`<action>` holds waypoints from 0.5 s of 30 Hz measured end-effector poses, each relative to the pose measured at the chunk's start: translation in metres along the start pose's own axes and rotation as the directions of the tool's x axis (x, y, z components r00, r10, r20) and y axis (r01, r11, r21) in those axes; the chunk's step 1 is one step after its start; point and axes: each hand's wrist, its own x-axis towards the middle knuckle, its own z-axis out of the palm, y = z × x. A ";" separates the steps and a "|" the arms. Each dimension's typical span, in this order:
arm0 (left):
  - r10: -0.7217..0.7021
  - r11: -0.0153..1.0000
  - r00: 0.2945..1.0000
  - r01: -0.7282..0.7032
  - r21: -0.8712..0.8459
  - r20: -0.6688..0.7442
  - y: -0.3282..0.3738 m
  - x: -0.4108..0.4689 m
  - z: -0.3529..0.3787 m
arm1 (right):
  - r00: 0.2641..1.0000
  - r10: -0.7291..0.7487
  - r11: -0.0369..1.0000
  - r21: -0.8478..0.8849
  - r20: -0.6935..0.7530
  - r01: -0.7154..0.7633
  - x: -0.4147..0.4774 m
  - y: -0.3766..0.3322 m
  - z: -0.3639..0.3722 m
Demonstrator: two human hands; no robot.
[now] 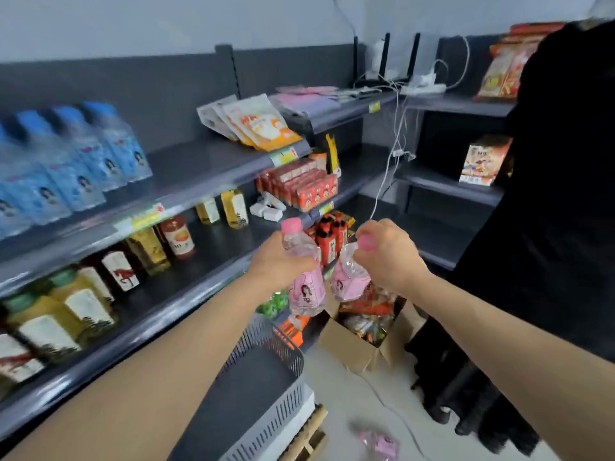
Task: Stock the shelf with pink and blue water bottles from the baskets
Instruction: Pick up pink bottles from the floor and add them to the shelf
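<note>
On the far left, a row of blue water bottles (pixel 66 161) stood side by side on the top shelf (pixel 199 171), so the blue ones looked well on their way. To the right of them, that shelf had a long bare stretch, and no pink bottle could be seen on it. Lower down, yellow and brown drink bottles (pixel 100 287) filled the shelf below. Near the middle, a grey basket (pixel 283 407) sat low in front of the shelves. Just above it, the left hand (pixel 283 264) held a pink water bottle (pixel 307 292) upright, with its fingers wrapped tight around the middle of it. Just beside it, the right hand (pixel 389 257) held a second pink bottle (pixel 349 284) up near the cap, its fingers closed on the top so the bottle hung down. Both bottles were in the air in front of the shelves, not on one yet. Below them was an open cardboard box (pixel 352 347) of snack packs. On the floor (pixel 332 387) lay something with a pink label (pixel 382 444), too blurry to name for sure. So the pink part of the job looked like it had only just begun. A person in black (pixel 549 194) stood on the far right.
</note>
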 end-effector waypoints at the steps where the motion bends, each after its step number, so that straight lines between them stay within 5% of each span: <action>1: 0.016 1.000 0.999 -0.016 0.005 -0.029 0.011 -0.010 -0.019 | 0.999 -0.044 0.999 0.015 0.000 0.044 0.003 -0.020 -0.010; 15: 0.002 0.992 0.838 0.066 0.104 -0.546 0.042 -0.151 -0.229 | 0.824 -0.565 0.794 0.290 0.032 0.534 0.006 -0.240 -0.018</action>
